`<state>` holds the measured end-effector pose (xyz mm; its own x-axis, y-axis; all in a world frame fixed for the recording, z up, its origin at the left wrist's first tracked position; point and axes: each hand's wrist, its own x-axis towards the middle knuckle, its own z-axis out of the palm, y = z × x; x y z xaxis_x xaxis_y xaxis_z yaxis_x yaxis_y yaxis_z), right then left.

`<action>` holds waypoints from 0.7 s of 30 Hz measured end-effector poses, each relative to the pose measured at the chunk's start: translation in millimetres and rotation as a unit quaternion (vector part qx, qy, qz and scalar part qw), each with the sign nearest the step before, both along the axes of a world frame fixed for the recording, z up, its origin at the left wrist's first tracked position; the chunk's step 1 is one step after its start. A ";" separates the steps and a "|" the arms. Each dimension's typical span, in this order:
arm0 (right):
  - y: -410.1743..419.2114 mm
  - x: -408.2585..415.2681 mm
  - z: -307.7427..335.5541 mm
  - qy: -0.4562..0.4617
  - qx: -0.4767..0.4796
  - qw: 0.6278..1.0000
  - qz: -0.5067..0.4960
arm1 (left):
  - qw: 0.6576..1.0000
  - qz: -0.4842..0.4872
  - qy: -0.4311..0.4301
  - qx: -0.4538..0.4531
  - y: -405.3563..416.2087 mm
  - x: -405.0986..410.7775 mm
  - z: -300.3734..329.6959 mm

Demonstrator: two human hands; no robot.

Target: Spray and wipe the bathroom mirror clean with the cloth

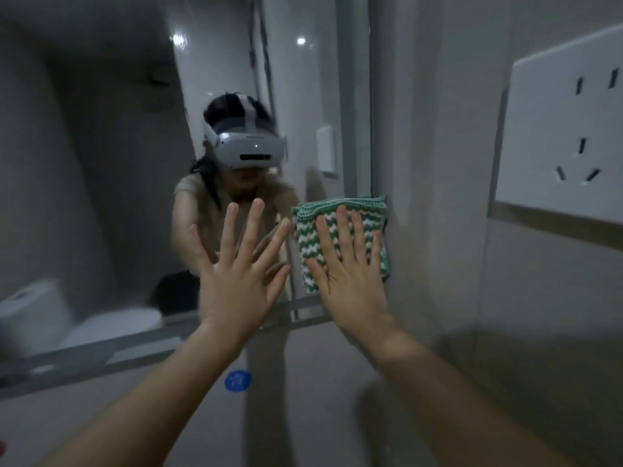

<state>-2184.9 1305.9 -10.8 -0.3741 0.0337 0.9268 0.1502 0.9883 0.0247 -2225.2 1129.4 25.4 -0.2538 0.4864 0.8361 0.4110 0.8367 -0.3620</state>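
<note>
Against the lower right corner of the mirror (pixel 101 163), your folded cloth (pixel 340 210) sits flat on the glass, its right edge reaching the mirror's frame strip (pixel 357 129) and just past it toward the grey wall (pixel 455 230). It is green and white in a zigzag weave with a plain green border along the top. Your right hand (pixel 350 278) lies spread over the cloth with fingers straight, pressing it to the surface; that grip is open, palm down on the fabric, not curled round it. Your left hand (pixel 236 274) is just beside it to the left, fingers splayed and straight, held up at the glass with nothing in it; whether the palm actually touches the mirror you cannot tell from this view. Its little finger comes near the cloth's left edge.

Below both hands runs the mirror's lower frame rail (pixel 135 342), slanting down to the left. Under it on the wall is a round blue sticker (pixel 237 380), between your two forearms. In the reflection you see a person wearing a white headset (pixel 251 148), a white toilet (pixel 67 318) at lower left and two ceiling light spots. On the wall at far right is a white socket plate (pixel 569 136), well apart from the cloth.
</note>
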 end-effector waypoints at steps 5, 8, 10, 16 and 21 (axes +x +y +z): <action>-6.4 1.0 -9.7 0.003 -0.020 1.000 0.000 | 1.000 0.006 -0.014 -0.022 -25.2 1.2 -11.0; -11.5 1.3 -8.2 -0.001 -0.034 0.999 -0.002 | 0.999 -0.025 -0.029 -0.003 -26.5 10.8 -0.3; -15.1 1.3 -8.2 0.000 -0.045 0.999 0.002 | 0.997 -0.058 -0.032 0.026 -28.6 16.3 10.8; -26.7 0.0 -7.2 0.017 -0.069 0.997 0.005 | 0.997 -0.076 -0.026 0.018 -62.5 14.4 15.0; -70.3 -16.3 -10.3 -0.007 0.026 0.999 0.025 | 0.999 0.012 -0.041 -0.019 -102.0 11.7 -2.4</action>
